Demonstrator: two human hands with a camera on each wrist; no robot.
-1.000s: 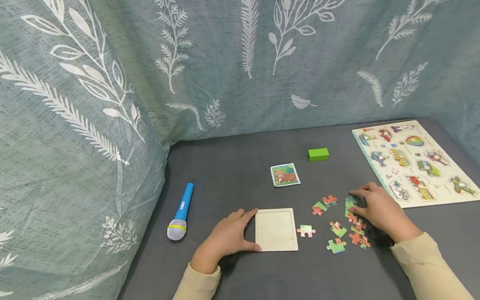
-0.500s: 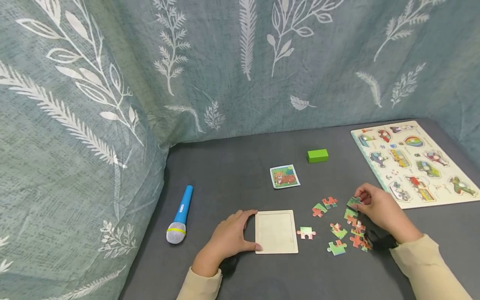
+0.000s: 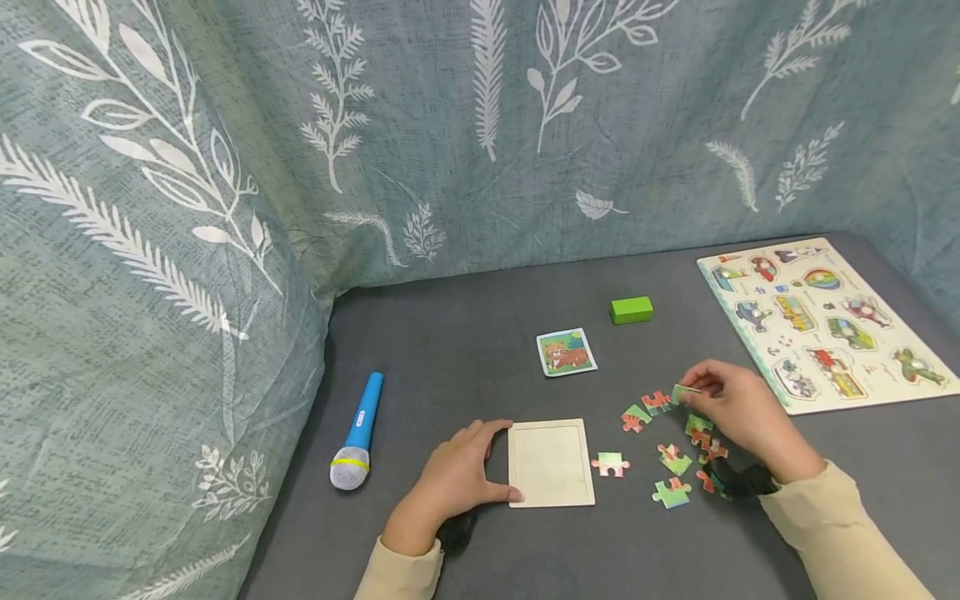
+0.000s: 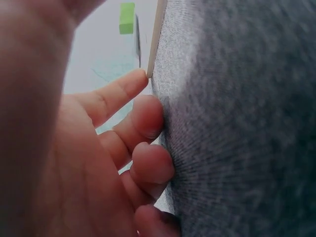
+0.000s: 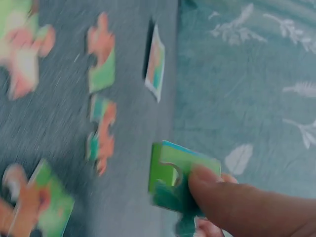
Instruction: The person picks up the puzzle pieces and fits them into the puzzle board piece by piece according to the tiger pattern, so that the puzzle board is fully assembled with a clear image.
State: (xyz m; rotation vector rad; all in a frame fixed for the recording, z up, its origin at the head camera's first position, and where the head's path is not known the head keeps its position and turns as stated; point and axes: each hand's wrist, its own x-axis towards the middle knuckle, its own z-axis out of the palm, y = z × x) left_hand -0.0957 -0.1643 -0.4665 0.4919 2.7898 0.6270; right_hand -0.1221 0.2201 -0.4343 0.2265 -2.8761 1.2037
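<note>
My right hand [image 3: 738, 408] pinches a green jigsaw piece [image 3: 681, 392] between thumb and fingers, above the table. Up close in the right wrist view, that piece has light and dark green areas, and the thumb [image 5: 252, 202] covers part of it. My left hand [image 3: 461, 471] rests at the left side of a square wooden puzzle tray [image 3: 551, 463], thumb and forefinger touching its two left corners. In the left wrist view the forefinger [image 4: 123, 91] meets the tray's corner. One pink-and-green piece [image 3: 611, 464] lies just right of the tray; several others [image 3: 671, 493] are scattered near my right hand.
Behind the tray lies a picture card [image 3: 566, 352] with an orange animal. A green block [image 3: 632, 310] is farther back. At the left is a blue toy microphone [image 3: 360, 437], and at the right a vehicle peg-puzzle board [image 3: 825, 325]. Patterned cloth [image 3: 450, 167] hangs behind the table.
My right hand has picked the green piece up from the right-hand cluster and carried it left, toward the tray. The left hand has stayed at the tray's edge.
</note>
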